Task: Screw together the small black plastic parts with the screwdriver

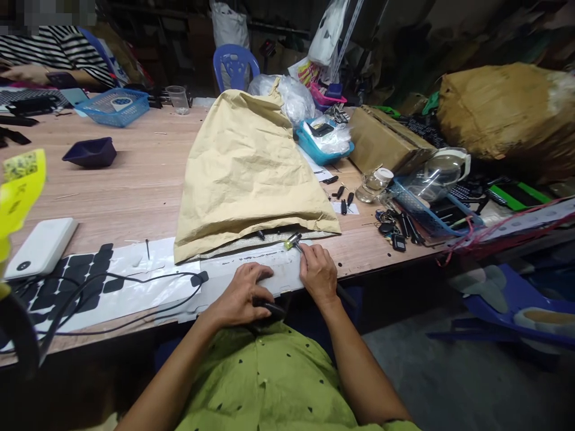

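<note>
My right hand (318, 273) is closed round the handle of a small hammer (293, 242). The hammer's head is metallic with a yellow-green face, and it lies over the grey-white board (249, 270) at the table's front edge. My left hand (245, 297) is at the same edge, thumb and fingers curled round a dark, smooth black piece (271, 309) close to the green shirt. The kind of that piece cannot be made out. Just beyond both hands lies a large beige cloth bag (251, 173), its mouth towards me; a small black part (261, 234) shows at the opening.
At left are a white power bank (42, 246), a black cable (148, 276) and a sheet of black stickers (85, 275). On the right are key fobs (398, 241), a glass jar (375, 184) and a blue basket (431, 209). Another person's striped sleeve (85, 57) shows at far left.
</note>
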`<state>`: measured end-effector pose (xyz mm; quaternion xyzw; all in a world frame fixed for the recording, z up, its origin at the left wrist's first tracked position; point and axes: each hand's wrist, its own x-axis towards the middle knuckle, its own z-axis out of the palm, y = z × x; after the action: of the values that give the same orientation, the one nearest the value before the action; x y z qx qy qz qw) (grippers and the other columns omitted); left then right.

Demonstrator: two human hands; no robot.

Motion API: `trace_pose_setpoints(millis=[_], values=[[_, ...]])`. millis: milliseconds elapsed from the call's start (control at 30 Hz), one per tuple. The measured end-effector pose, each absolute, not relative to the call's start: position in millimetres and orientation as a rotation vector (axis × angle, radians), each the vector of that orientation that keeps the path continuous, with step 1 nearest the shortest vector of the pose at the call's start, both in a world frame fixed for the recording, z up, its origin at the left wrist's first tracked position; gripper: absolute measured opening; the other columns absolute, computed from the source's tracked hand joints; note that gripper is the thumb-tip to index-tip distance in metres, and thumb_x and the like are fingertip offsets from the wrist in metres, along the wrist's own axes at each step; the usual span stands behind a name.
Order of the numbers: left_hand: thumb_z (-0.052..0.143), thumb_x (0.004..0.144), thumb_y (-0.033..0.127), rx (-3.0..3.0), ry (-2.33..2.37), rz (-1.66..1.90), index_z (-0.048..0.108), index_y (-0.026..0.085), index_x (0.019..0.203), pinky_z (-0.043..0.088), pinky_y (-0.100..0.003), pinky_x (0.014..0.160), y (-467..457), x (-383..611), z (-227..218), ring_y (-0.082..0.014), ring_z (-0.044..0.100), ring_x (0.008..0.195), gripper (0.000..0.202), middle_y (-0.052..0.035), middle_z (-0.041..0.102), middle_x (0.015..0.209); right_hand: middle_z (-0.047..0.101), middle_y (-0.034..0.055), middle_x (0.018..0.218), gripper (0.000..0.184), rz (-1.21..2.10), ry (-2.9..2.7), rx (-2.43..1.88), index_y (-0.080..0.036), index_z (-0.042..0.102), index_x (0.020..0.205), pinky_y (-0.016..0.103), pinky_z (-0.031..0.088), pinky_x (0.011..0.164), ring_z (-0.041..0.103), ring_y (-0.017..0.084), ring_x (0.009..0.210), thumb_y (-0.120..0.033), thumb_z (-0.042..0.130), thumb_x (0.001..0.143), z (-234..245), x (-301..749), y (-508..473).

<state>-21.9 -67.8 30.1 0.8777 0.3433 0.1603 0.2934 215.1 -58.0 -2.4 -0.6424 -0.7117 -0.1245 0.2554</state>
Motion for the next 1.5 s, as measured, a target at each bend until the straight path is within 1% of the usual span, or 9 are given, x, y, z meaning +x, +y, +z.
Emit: trace_pose_setpoints(millis=[167,267,333,400,500,633,833,1133,1500], values=[[0.090,0.064,0.027,2.412,0.986,0.415,0.080,0.029,0.088,0.035,-0.058,0.112,-87.4,-21.3,26.3,-0.0399,0.041,0.136,0.026,-0.0083,0.053,0.147,0.062,0.0082,0.092,0.031,-0.382,-1.927,-1.735,-0.020,0.070,0.115,0.034,0.041,0.073,0.053,0.023,0.083,-0.012,0.049,0.093,-1.7,213.1,-57.6],[0.084,0.073,0.032,2.335,0.967,0.475,0.076,0.026,0.087,0.042,-0.050,0.108,-75.8,-19.4,31.9,-0.0329,0.051,0.126,0.017,-0.0080,0.060,0.135,0.062,0.0082,0.091,0.030,-0.388,-1.929,-1.738,-0.020,0.069,0.114,0.033,0.041,0.072,0.052,0.023,0.082,-0.012,0.049,0.094,-0.9,212.6,-57.5],[0.070,0.085,0.030,2.289,1.018,0.528,0.073,0.025,0.094,0.049,-0.039,0.096,-56.0,-17.5,37.4,-0.0253,0.059,0.109,0.011,-0.0076,0.065,0.118,0.061,0.0083,0.091,0.030,-0.378,-1.933,-1.742,-0.019,0.069,0.114,0.033,0.040,0.072,0.052,0.023,0.083,-0.012,0.049,0.094,-1.1,213.0,-57.2],[0.056,0.092,0.025,2.317,1.191,0.541,0.071,0.024,0.107,0.050,-0.034,0.081,-29.7,-14.5,42.8,-0.0223,0.060,0.093,0.022,-0.0075,0.064,0.103,0.061,0.0084,0.092,0.030,-0.368,-1.938,-1.739,-0.019,0.069,0.115,0.033,0.040,0.072,0.051,0.023,0.083,-0.012,0.050,0.093,-1.8,213.6,-56.9],[0.050,0.087,0.011,2.471,1.420,0.482,0.073,0.025,0.108,0.045,-0.036,0.076,10.8,-9.0,49.0,-0.0248,0.057,0.092,0.033,-0.0093,0.061,0.100,0.061,0.0081,0.092,0.029,-0.370,-1.938,-1.732,-0.020,0.069,0.114,0.033,0.040,0.071,0.052,0.023,0.082,-0.013,0.050,0.093,-2.6,213.7,-56.0],[0.052,0.078,0.000,2.562,1.469,0.384,0.074,0.022,0.088,0.041,-0.038,0.079,42.6,-3.5,52.1,-0.0281,0.054,0.100,0.033,-0.0113,0.059,0.102,0.062,0.0076,0.090,0.027,-0.422,-1.926,-1.721,-0.020,0.069,0.112,0.033,0.040,0.070,0.052,0.022,0.080,-0.012,0.050,0.093,-2.2,211.7,-55.2],[0.066,0.081,0.015,2.558,1.432,0.422,0.071,0.023,0.096,0.043,-0.039,0.082,25.3,-5.9,49.4,-0.0293,0.054,0.103,0.017,-0.0105,0.062,0.110,0.062,0.0073,0.088,0.028,-0.436,-1.927,-1.732,-0.019,0.068,0.112,0.033,0.040,0.071,0.052,0.023,0.081,-0.011,0.050,0.093,-0.3,208.1,-55.5],[0.068,0.087,0.029,2.403,1.306,0.464,0.071,0.023,0.100,0.045,-0.038,0.082,-20.3,-4.9,33.6,-0.0257,0.059,0.094,0.015,-0.0063,0.067,0.093,0.064,0.0079,0.090,0.027,-0.408,-1.928,-1.740,-0.018,0.070,0.112,0.033,0.041,0.070,0.053,0.023,0.080,-0.012,0.052,0.093,0.7,210.0,-55.6],[0.067,0.086,0.026,2.209,1.268,0.746,0.070,0.023,0.098,0.047,-0.038,0.084,-24.0,-12.3,9.3,-0.0235,0.057,0.090,0.013,-0.0039,0.066,0.090,0.073,0.0088,0.099,0.031,0.093,-1.729,-1.453,-0.020,0.073,0.116,0.032,0.056,0.083,0.069,0.021,0.094,-0.020,0.047,0.098,12.7,217.7,-70.9]])
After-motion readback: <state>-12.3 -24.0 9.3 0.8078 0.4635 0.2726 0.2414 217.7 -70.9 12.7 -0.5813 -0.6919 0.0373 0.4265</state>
